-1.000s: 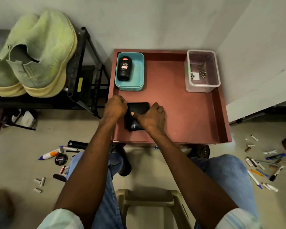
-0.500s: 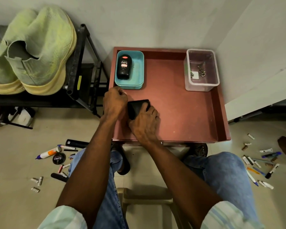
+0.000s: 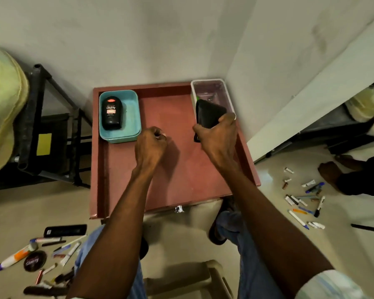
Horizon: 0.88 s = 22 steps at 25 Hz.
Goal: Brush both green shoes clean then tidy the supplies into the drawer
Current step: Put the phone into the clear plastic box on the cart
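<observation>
My right hand [image 3: 219, 134] was clamped on a black wallet-like pouch [image 3: 207, 113], tilted up at the near edge of the clear box [image 3: 222, 91]. That box stood in the far right corner of the red drawer [image 3: 121, 190]. My left hand [image 3: 151, 145] hung curled over the drawer floor, left of the box; whether it pinched anything I could not tell. To do this well, I judged I should level the pouch over the box's opening and lower it flat. One green shoe [image 3: 2, 104] sat on the rack, far left of the box.
</observation>
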### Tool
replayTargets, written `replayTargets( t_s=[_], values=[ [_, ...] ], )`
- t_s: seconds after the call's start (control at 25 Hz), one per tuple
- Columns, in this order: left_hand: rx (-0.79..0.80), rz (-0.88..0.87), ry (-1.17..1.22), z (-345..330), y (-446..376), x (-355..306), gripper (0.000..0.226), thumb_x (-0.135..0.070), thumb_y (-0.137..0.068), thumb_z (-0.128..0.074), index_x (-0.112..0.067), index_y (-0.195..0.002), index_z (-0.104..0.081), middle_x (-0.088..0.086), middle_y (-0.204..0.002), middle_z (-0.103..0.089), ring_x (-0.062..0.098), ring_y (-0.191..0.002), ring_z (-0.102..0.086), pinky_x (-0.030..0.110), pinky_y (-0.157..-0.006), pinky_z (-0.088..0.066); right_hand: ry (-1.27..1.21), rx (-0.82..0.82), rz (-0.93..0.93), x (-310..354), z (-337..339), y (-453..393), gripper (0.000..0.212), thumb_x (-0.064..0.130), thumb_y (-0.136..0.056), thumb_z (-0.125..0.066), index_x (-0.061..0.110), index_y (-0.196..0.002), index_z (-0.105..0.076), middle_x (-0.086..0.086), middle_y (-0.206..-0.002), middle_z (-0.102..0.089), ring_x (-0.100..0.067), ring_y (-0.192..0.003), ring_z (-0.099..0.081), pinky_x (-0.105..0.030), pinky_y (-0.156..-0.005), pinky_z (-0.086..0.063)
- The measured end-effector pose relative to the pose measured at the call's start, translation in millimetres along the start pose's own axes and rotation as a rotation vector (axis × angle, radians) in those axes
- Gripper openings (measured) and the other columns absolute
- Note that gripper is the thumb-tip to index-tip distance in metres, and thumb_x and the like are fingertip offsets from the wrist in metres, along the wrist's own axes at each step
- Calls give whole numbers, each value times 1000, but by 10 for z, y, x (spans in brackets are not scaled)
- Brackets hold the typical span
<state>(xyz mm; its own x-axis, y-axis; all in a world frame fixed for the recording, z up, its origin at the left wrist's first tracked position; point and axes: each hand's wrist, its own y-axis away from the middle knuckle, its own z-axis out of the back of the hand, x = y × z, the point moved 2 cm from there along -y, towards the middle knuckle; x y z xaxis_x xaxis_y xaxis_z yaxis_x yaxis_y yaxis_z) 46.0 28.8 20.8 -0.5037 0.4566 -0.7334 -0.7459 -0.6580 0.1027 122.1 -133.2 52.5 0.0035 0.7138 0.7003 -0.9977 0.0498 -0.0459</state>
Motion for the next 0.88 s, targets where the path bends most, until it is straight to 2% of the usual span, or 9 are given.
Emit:
replayTargets(
  t_s=[0.08,0.16,0.28,0.44,0.52,0.68,0.76,0.88],
  values=[
    [32,-36,-6,-122,20,-62,18,-13,-85,-58,-12,-95,-73,9,-97,-74,29,-90,-67,32,-78,-51,29,-38,0,10,92,-389,86,54,-60,-74,8,-124,-40,-11,-119,-53,-29,-111,-51,-43,-92,-50],
    [48,-68,-21,-167,40,-42,17,-14,-85,-59,-12,-94,-73,10,-95,-74,29,-88,-67,33,-77,-53,107,-6,26,26,86,-661,87,54,-61,-73,8,-126,-39,-14,-122,-53,-32,-113,-49,-43,-95,-47],
    [55,-79,-25,-198,39,-32,16,-13,-86,-59,-12,-93,-73,10,-94,-73,29,-85,-67,33,-76,-52,250,87,96,6,-42,-964,88,55,-64,-72,7,-129,-37,-17,-126,-50,-35,-115,-48,-46,-95,-46],
    [66,-84,-26,-223,13,-20,16,-13,-85,-58,-13,-92,-73,9,-92,-74,28,-84,-67,33,-76,-53,409,239,142,-4,-325,-1146,105,53,-69,-75,5,-146,-23,-21,-138,-43,-36,-125,-44,-47,-101,-43],
    [69,-86,-31,-217,9,-3,16,-14,-85,-58,-14,-91,-73,8,-91,-73,28,-84,-67,33,-77,-53,416,275,135,-15,-414,-1209,108,50,-69,-77,4,-148,-19,-22,-139,-41,-36,-127,-43,-45,-102,-42],
    [65,-80,-28,-204,14,-6,16,-14,-86,-58,-13,-93,-73,8,-92,-73,26,-85,-66,30,-77,-50,342,394,27,-60,-480,-1356,112,46,-62,-82,8,-148,-23,-16,-135,-50,-34,-122,-51,-44,-98,-48],
    [69,-73,-28,-203,30,-19,16,-14,-87,-58,-13,-94,-73,7,-92,-73,25,-83,-66,30,-76,-50,356,426,5,-108,-512,-1344,115,44,-60,-81,9,-150,-18,-17,-139,-46,-35,-126,-47,-46,-101,-45],
    [72,-60,-27,-189,24,-8,17,-14,-87,-57,-13,-94,-72,7,-90,-73,27,-81,-66,34,-76,-54,422,452,22,-227,-585,-1269,104,40,-66,-76,8,-148,-20,-18,-142,-40,-36,-129,-40,-45,-103,-42]
  ],
)
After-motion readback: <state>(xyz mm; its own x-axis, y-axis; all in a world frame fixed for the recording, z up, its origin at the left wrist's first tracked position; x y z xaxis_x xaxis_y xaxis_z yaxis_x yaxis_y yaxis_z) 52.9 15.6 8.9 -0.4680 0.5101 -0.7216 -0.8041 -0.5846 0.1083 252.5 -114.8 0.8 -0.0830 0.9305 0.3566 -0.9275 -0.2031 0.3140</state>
